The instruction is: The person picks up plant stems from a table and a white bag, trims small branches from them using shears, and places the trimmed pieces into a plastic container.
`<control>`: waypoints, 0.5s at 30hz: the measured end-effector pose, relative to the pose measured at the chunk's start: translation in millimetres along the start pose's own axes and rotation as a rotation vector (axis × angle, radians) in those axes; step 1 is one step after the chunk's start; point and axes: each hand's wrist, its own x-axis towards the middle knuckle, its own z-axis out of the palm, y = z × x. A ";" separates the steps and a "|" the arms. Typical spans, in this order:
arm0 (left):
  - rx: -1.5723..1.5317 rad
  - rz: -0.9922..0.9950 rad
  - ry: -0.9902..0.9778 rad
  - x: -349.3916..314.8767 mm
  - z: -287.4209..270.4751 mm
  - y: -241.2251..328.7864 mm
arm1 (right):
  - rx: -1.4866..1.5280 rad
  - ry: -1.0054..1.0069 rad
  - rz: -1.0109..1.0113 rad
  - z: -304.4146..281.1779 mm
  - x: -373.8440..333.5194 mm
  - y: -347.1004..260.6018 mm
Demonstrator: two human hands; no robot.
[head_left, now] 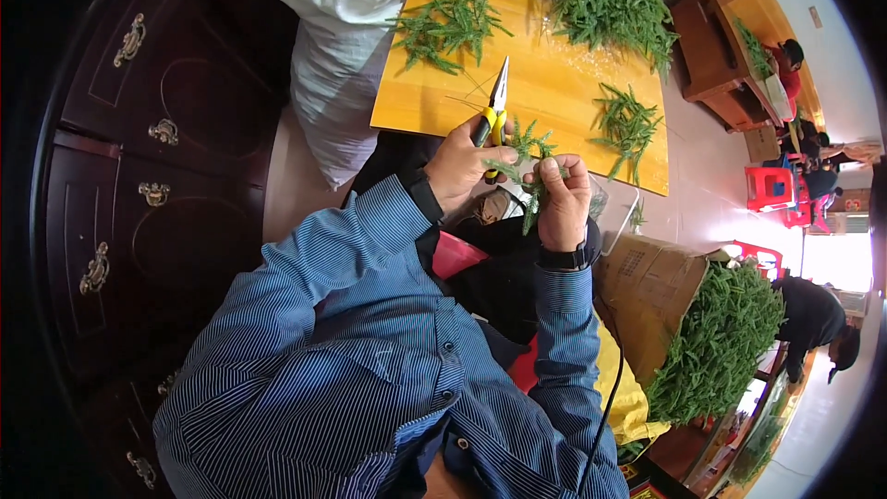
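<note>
Sprig (528, 146) between right fingers (552, 173) (barely apart)

- I look down from the wearer's head, over the striped shirt (370, 319).
- The left hand (459, 166) and right hand (564, 208) sit near my lens.

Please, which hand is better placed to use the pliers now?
Probably the left hand: it holds the pliers, tip pointing away, while the right hand pinches the green sprig.

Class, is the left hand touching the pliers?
Touching: the head view shows the left hand wrapped around the yellow-and-black-handled pliers, with no gap between them.
</note>
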 end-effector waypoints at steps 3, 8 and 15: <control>0.036 -0.014 -0.027 0.6 -4.3 -1.2 | -0.016 0.003 -0.008 -5.8 -0.4 3.4; 0.203 0.040 -0.142 -1.7 -7.5 -7.2 | -0.066 -0.046 0.003 -7.4 -9.6 2.0; 0.442 -0.014 -0.282 1.4 -16.5 -4.3 | -0.212 -0.189 0.100 -19.1 -14.8 -23.2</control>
